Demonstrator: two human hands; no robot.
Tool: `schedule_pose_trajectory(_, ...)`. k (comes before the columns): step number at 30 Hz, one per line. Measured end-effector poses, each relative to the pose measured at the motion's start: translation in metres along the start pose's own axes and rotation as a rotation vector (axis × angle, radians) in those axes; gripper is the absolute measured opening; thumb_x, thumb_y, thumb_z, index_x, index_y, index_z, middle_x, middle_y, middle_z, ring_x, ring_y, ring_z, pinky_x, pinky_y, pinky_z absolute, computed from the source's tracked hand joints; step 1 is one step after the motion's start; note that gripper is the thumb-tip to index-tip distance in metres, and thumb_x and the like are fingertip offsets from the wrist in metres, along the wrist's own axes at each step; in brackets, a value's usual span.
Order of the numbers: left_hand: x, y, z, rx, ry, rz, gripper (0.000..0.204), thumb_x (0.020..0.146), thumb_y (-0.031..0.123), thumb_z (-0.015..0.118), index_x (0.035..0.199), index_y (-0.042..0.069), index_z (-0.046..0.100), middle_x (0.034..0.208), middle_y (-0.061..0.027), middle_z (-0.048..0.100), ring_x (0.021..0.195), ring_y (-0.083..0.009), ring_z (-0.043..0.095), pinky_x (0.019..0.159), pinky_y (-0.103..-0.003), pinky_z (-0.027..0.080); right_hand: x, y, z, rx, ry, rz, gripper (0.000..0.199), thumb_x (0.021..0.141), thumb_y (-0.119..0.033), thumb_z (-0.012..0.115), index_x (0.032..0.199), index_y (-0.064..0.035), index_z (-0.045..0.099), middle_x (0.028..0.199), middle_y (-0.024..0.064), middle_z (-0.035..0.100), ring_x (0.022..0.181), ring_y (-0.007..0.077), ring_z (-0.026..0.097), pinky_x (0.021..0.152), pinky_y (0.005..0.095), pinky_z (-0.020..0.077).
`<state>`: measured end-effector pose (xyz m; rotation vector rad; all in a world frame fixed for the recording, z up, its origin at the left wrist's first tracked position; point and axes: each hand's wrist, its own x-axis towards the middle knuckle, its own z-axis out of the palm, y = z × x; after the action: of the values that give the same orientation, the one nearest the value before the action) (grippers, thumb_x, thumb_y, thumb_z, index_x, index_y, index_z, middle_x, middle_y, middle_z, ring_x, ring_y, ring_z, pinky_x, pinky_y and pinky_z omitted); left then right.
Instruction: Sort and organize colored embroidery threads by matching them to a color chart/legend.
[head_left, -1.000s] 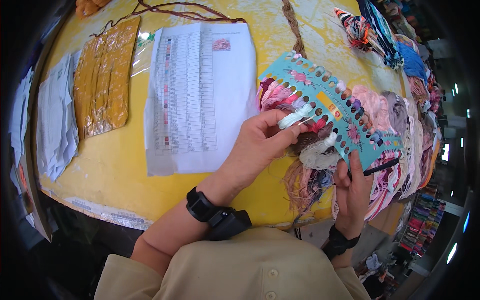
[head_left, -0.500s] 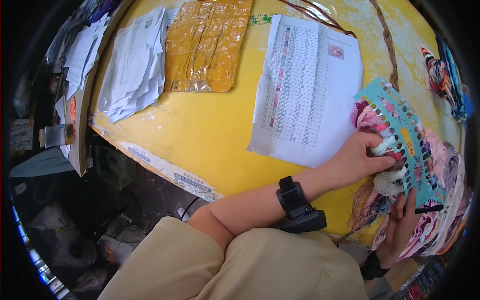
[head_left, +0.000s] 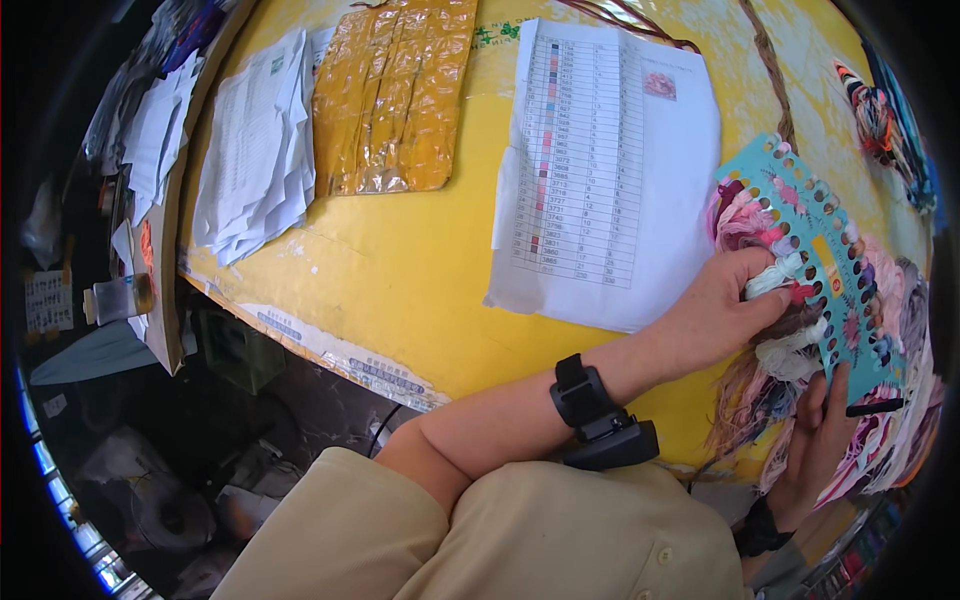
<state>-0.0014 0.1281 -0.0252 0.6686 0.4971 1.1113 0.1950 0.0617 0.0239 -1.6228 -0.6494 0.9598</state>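
Note:
A teal thread card (head_left: 822, 250) with punched holes along both long edges lies tilted at the right. Skeins of embroidery thread hang from its holes, pink and white (head_left: 790, 358) on the left side, pale pink, grey and mixed colours on the right. My left hand (head_left: 735, 300) is closed, thumb and fingers pinching white and red thread at the card's left edge. At the lower end, my right hand (head_left: 822, 425) grips the card, its fingers partly hidden. A black pen-like stick (head_left: 874, 407) pokes out beside that hand.
On the yellow table (head_left: 400, 270) lies a printed colour chart (head_left: 670, 200), left of the card. Farther left are a tape-covered brown board (head_left: 395, 110) and a stack of papers (head_left: 260, 150). A brown braid (head_left: 768, 60) and loose thread bundles (head_left: 880, 140) lie at the far right.
The view has shifted slightly, so the chart and papers sit farther left. Both hands keep their hold, while the card appears slightly higher and to the right.

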Motion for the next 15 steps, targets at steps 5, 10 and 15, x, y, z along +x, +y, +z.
schedule_pose_trajectory(5,-0.001,0.007,0.000,0.006,0.009,-0.056,0.016,0.091,0.017,0.057,0.094,0.002,0.061,0.074,0.0059,0.056,0.062,-0.0003,0.045,0.052,-0.018,0.036,0.002,0.000,-0.008,0.037,-0.087,0.015,0.016,0.092,-0.017,0.060,0.101,-0.0035,0.057,0.075,-0.0025,0.051,0.057,0.0020,0.036,0.051,0.0167,0.0285)
schedule_pose_trajectory(10,-0.001,0.001,-0.003,0.056,0.050,-0.059,0.019,0.090,0.018,0.059,0.099,0.002,0.063,0.077,0.0060,0.058,0.062,-0.0003,0.046,0.052,-0.018,0.037,-0.001,-0.002,-0.004,0.045,-0.165,0.038,0.017,0.093,-0.016,0.058,0.104,-0.0032,0.056,0.080,-0.0008,0.054,0.059,0.0020,0.039,0.051,0.0164,0.0292)
schedule_pose_trajectory(15,0.005,-0.007,0.002,-0.080,0.055,0.030,0.022,0.090,0.021,0.062,0.104,0.003,0.064,0.080,0.0050,0.059,0.067,-0.0008,0.047,0.056,-0.018,0.039,-0.006,-0.001,0.007,-0.025,0.025,0.002,0.019,0.094,-0.011,0.055,0.110,-0.0023,0.054,0.090,-0.0001,0.055,0.067,0.0017,0.043,0.052,0.0151,0.0309)
